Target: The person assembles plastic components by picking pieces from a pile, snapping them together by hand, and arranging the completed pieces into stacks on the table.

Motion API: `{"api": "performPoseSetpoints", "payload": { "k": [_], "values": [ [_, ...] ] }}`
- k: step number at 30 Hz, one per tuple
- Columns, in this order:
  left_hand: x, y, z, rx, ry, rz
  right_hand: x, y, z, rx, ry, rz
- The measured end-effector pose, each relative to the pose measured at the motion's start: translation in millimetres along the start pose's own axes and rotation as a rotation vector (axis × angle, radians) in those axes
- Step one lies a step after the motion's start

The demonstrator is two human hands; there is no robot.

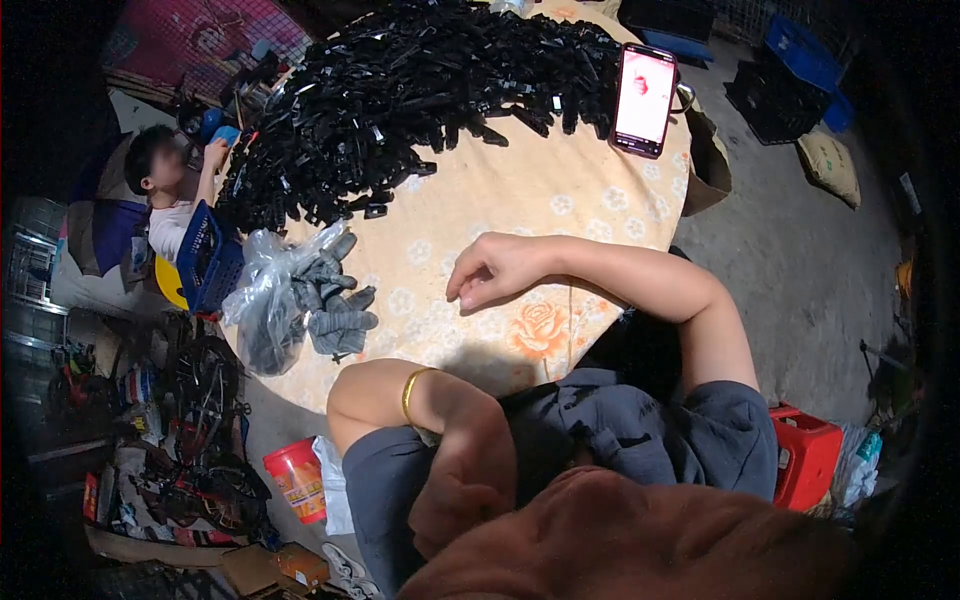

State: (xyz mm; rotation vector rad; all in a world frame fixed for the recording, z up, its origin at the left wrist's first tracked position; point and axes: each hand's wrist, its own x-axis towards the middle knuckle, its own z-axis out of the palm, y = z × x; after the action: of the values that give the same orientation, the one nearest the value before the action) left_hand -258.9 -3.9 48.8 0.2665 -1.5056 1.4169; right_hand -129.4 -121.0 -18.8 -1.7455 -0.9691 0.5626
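My right hand (pixel 492 272) rests on the flowered, cream-coloured tablecloth (pixel 520 190). Its fingers curl loosely, thumb tip a little apart from them, and nothing shows between. My left arm, with a gold bangle (pixel 411 396) on it, is bent back toward me. The left hand (pixel 458 505) is raised close below my head, in shadow, its fingers mostly hidden. A wide heap of small black plastic pieces (pixel 400 90) covers the table's far side. Grey gloves (pixel 340 315) lie by a clear plastic bag (pixel 270 300) at the left edge. A lit phone (pixel 645 100) stands at the far right.
Another person (pixel 170 190) sits at the table's left, one hand at the heap. Between us is a blue basket (pixel 212 262). A red bucket (pixel 298 480) and a bicycle (pixel 205 430) stand lower left. A red stool (pixel 806 458) is beside me; black crates (pixel 775 100) lie far right.
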Motion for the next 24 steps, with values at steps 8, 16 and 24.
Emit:
{"api": "performPoseSetpoints", "payload": {
  "k": [8,16,24],
  "values": [
    [1.3,-11.7,8.3,0.139,0.027,0.141,-0.3,-0.5,1.3,0.005,0.005,-0.025],
    [-1.3,2.6,-1.1,0.181,-0.031,0.105,-0.1,0.5,1.9,-0.009,0.001,-0.038],
    [4.2,-4.6,2.7,0.114,-0.005,-0.021,-0.3,-4.0,2.1,0.010,-0.002,-0.013]
  ]
}}
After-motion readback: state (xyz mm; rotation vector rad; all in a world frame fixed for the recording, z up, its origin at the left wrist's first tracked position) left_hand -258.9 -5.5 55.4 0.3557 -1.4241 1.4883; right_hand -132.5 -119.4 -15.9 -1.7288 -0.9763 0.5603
